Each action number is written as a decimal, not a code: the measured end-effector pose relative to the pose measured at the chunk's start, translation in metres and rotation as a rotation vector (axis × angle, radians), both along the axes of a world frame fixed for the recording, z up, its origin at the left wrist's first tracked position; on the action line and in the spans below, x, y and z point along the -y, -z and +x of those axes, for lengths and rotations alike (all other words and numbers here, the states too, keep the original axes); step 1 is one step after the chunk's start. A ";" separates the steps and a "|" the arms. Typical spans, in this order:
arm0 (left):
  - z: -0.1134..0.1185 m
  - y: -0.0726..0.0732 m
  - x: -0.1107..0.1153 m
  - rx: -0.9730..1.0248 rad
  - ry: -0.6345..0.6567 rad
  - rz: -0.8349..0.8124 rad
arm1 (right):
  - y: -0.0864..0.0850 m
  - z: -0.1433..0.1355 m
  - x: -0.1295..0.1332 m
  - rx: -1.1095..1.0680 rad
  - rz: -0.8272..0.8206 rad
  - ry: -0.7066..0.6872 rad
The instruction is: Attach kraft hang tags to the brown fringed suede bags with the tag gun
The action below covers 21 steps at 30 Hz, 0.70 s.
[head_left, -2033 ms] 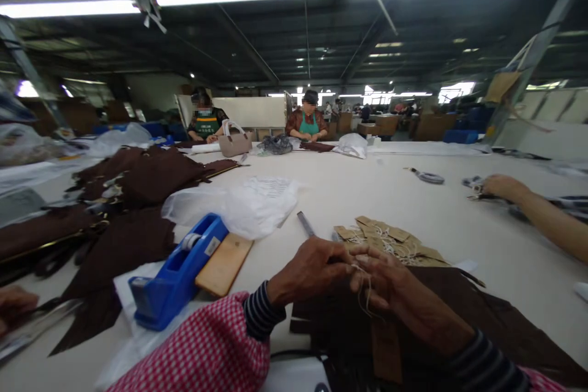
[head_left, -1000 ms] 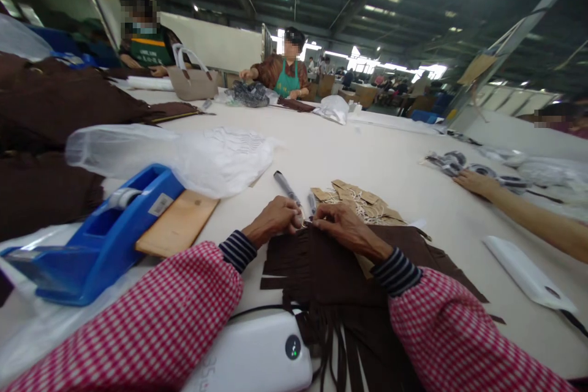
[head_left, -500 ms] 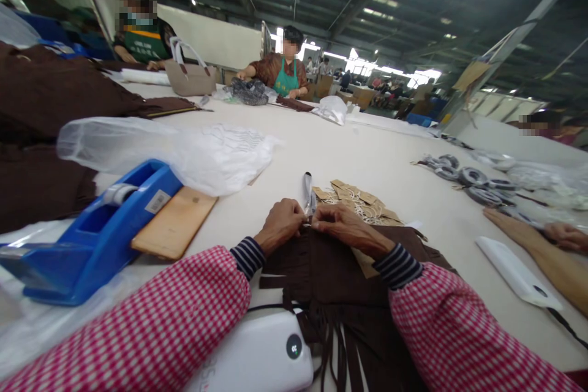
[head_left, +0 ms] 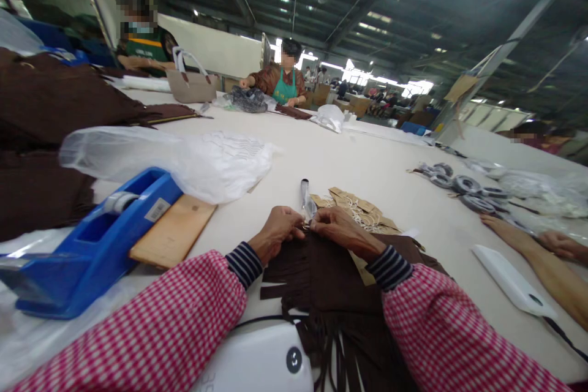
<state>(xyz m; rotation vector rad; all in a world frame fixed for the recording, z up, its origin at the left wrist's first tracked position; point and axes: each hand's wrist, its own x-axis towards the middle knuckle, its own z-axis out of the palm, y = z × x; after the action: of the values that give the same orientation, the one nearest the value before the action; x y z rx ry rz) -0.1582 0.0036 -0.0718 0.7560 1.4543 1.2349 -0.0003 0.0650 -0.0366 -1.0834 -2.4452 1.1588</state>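
Note:
A dark brown fringed bag (head_left: 340,275) lies in front of me, its fringe hanging toward me. At its top edge my left hand (head_left: 279,229) is closed in a pinch around a small gold-coloured metal piece (head_left: 305,226). My right hand (head_left: 344,229) pinches the bag's edge right beside it, and the fingertips nearly meet. Just beyond the fingers lies a plastic-wrapped strip (head_left: 305,196) with a dark end. Brown paper tags (head_left: 358,205) with white strings are heaped past my right hand. Fingers hide the exact contact.
To the left are a blue tape dispenser (head_left: 92,251), a gold phone (head_left: 174,233) and clear plastic bags (head_left: 184,162). A white power bank (head_left: 257,361) lies near me, another white device (head_left: 512,278) at right. A co-worker's arm (head_left: 528,251) reaches in beside wrapped coiled straps (head_left: 466,185).
My left hand has shifted slightly left and down, its fingers opening enough to show the gold-coloured piece. The right hand stays at the bag's edge. The view has tilted up a little.

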 end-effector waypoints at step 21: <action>-0.020 0.015 -0.005 -0.211 0.217 0.207 | 0.007 -0.009 -0.011 0.103 0.093 -0.004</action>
<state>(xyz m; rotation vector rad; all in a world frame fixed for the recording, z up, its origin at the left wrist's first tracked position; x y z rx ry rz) -0.1783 0.0084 -0.0872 1.1827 1.3808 1.1760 -0.0093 0.0756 -0.0439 -1.1383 -2.5521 1.0028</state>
